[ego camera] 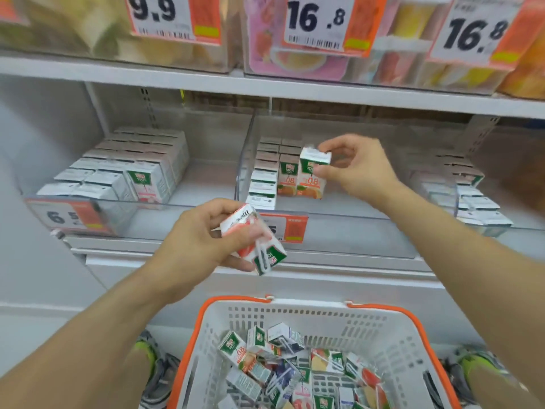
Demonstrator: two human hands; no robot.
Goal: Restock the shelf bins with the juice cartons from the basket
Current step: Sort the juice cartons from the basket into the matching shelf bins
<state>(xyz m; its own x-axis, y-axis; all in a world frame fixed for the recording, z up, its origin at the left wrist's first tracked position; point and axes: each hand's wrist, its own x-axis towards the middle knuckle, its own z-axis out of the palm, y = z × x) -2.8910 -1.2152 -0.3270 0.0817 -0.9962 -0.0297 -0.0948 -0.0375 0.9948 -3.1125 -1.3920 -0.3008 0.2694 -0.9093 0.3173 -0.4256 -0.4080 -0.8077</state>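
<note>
My right hand (358, 169) pinches an upright orange juice carton (313, 175) by its top and side inside the middle clear bin (244, 160), beside rows of similar cartons (267, 178). My left hand (203, 237) grips a tilted red-and-white juice carton (253, 239) in front of the shelf edge, above the basket. The white basket with orange rim (380, 329) sits low in the middle and holds several loose juice cartons (283, 364).
The left bin (73, 202) holds several red cartons (129, 172); a right bin holds more cartons (472, 196). Price tags (284, 228) hang on the bin fronts. An upper shelf (265, 90) carries clear bins of other products. Shoes (156, 367) flank the basket.
</note>
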